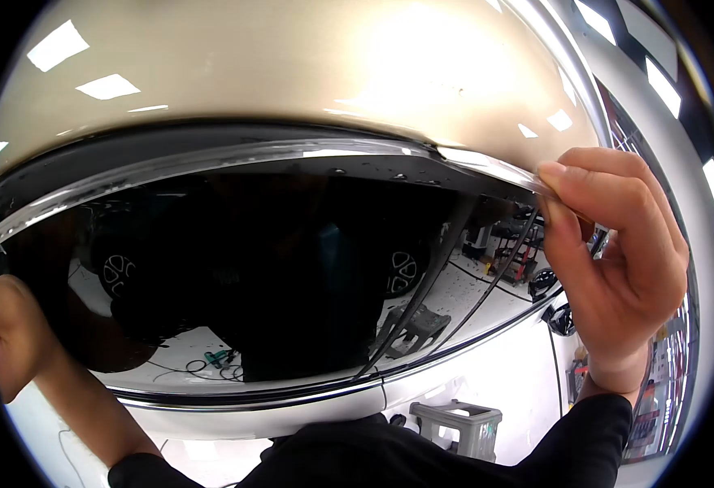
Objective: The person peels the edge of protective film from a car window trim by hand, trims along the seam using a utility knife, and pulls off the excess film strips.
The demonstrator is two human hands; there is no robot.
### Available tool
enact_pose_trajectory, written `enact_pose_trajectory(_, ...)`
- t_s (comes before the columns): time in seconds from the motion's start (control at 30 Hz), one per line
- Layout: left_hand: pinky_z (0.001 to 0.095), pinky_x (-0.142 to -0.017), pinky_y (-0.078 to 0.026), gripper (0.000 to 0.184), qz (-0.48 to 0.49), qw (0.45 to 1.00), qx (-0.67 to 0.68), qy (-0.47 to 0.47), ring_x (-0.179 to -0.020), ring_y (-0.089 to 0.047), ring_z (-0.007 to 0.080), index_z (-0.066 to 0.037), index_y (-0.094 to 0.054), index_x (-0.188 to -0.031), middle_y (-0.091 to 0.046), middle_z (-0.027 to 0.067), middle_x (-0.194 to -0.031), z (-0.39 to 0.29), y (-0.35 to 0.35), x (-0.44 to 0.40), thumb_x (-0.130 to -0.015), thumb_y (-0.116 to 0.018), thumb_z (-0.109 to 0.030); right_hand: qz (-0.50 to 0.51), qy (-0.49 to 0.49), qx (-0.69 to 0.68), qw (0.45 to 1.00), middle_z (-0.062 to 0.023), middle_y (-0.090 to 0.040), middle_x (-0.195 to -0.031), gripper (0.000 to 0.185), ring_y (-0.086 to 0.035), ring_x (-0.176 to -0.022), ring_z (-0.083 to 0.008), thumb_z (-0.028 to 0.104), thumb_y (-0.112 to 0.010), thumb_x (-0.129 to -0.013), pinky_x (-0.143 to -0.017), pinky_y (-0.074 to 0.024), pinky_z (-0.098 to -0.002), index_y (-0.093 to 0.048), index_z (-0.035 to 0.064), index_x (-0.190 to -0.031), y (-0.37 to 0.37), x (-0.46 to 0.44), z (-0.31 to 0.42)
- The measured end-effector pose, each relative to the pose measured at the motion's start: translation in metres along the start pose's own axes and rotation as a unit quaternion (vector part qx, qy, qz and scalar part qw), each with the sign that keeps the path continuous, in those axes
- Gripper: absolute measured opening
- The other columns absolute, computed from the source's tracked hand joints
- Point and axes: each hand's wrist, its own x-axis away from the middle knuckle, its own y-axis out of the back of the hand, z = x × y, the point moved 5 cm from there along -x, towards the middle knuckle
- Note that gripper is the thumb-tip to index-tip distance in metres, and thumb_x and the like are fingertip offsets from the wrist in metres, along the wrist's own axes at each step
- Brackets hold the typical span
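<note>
Thin, glossy, pale strip (491,166)

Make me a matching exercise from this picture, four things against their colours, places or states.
1. Person's right hand
2. Grey plastic stool
3. Smooth, curved car body panel
4. Glossy dark window glass

A. Beige-gold, mirroring rectangular lights
B. Pinching the end of a long, shiny, narrow strip
C. Mirroring two spoked wheels
D. Near the bottom edge of the view

Pairs: 1-B, 2-D, 3-A, 4-C
</note>
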Motion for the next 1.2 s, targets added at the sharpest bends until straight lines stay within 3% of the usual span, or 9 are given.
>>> enact_pose_trajectory(0.43,0.0307,-0.082,-0.042,0.027,0.001,0.999,-0.013,0.031,-0.083,-0.044,0.0189,0.000,-0.045,-0.101,-0.043,0.0061,-0.093,-0.009,0.000,0.002,-0.106,-0.053,-0.025,0.007,-0.028,0.021,0.999,-0.0125,-0.070,-0.097,0.021,-0.063,-0.080,-0.0111,-0.013,-0.067,-0.084,-0.064,-0.0450,-0.0222,-0.070,-0.0018,-0.102,0.002,0.020,-0.012)
enact_pose_trajectory(1.1,0.0321,-0.086,-0.042,0.029,-0.066,0.993,-0.073,0.067,-0.088,-0.046,0.0197,0.001,-0.046,-0.100,-0.045,0.0078,-0.096,-0.014,0.001,0.005,-0.107,-0.052,-0.026,0.014,-0.024,0.017,0.999,-0.0133,-0.070,-0.094,0.020,-0.063,-0.076,-0.0110,-0.011,-0.067,-0.083,-0.062,-0.0458,-0.0218,-0.070,-0.0029,-0.100,0.010,0.039,-0.036)
enact_pose_trajectory(1.2,0.0314,-0.087,-0.042,0.031,-0.027,0.996,-0.068,0.057,-0.089,-0.046,0.0195,0.002,-0.046,-0.100,-0.046,0.0084,-0.096,-0.013,0.005,0.006,-0.107,-0.052,-0.028,0.015,-0.023,0.015,1.000,-0.0130,-0.070,-0.094,0.019,-0.063,-0.076,-0.0108,-0.011,-0.067,-0.083,-0.062,-0.0461,-0.0217,-0.070,-0.0030,-0.100,0.011,0.040,-0.038)
